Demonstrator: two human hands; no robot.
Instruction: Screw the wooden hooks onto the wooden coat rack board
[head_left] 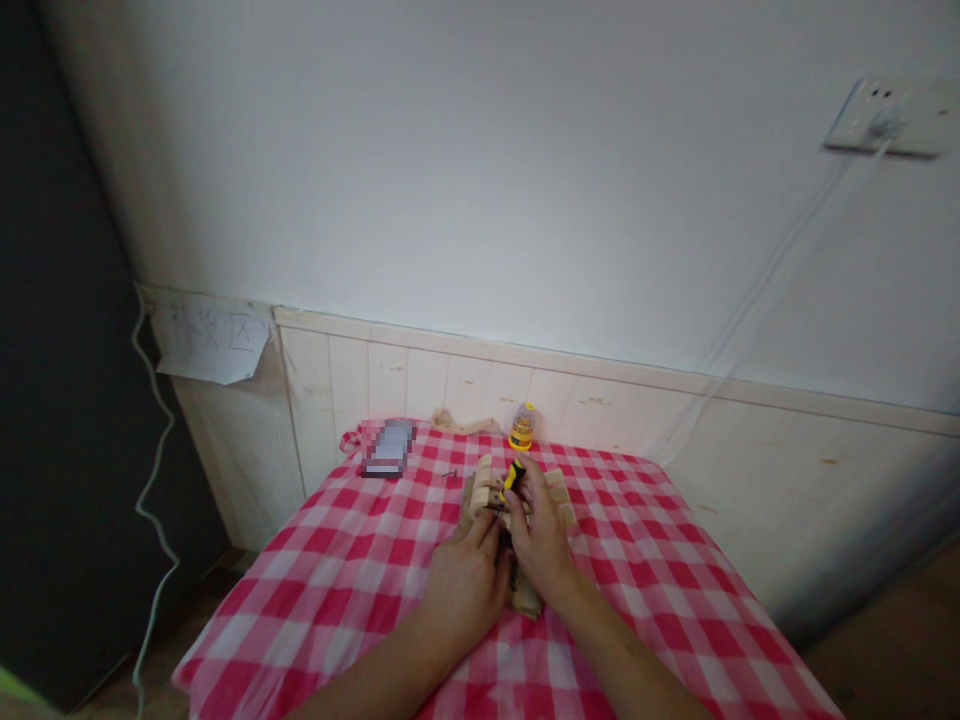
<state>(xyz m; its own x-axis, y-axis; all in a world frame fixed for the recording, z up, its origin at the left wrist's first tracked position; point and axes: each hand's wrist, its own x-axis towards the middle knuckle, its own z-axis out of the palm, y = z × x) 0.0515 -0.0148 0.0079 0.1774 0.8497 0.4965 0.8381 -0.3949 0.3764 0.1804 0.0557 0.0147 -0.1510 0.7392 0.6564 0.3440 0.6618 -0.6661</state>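
A short screwdriver (514, 475) with a yellow and black handle is in my right hand (541, 535), fingers closed around it. Its tip points down at a pale wooden piece (484, 495) with rounded slats. My left hand (469, 575) presses its closed fingers against the near side of this piece, close to the screwdriver's tip; whether a small part is pinched there is hidden. Under the wood lies a brownish, worn-looking base (529, 603), partly covered by both hands. More pale wooden slats (560, 490) show beyond my right hand.
A red and white checked cloth (360, 590) covers the table. Left of the wood lies a small metal screw-like part (450, 473). Farther back are a blurred phone-like device (388, 448), a curved beige strip (459, 427) and a yellow-capped container (523, 427), near the panelled wall (420, 375).
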